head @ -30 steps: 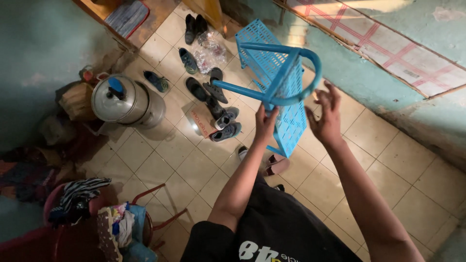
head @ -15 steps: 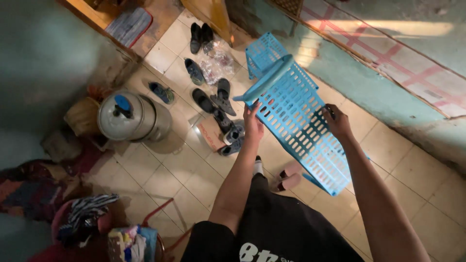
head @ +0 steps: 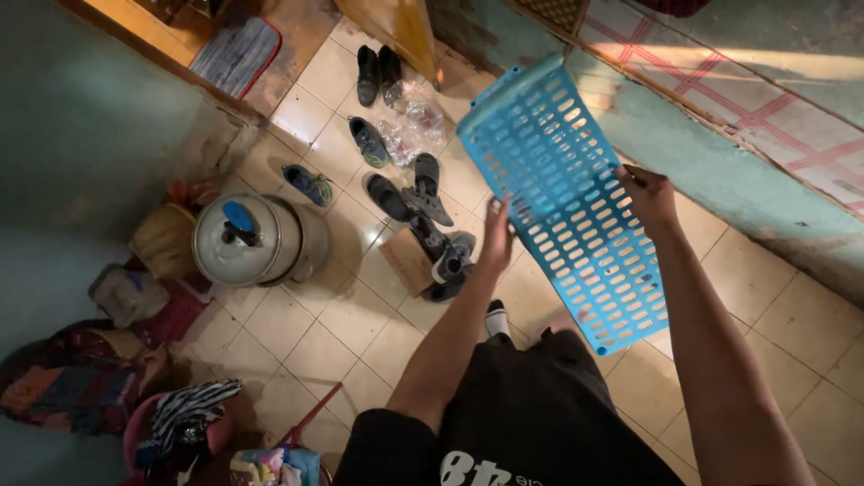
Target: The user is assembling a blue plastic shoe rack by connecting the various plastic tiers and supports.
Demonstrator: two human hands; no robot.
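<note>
I hold a blue plastic slotted rack shelf (head: 567,198) up in front of me, its flat perforated face turned toward the camera. My left hand (head: 497,236) grips its left long edge near the middle. My right hand (head: 650,193) grips the right long edge. The shelf slants from the upper left down to the lower right, above the tiled floor (head: 315,306).
Several shoes and sandals (head: 409,193) lie scattered on the tiles beside a small cardboard box (head: 407,261). A large metal pot with a blue-knobbed lid (head: 247,241) stands at left. Clothes fill a tub (head: 175,423) at lower left. A teal wall (head: 720,171) runs along the right.
The blue rack has been turned over and raised, from frame and legs showing to its flat slotted face toward me. Both hands shifted onto its long edges.
</note>
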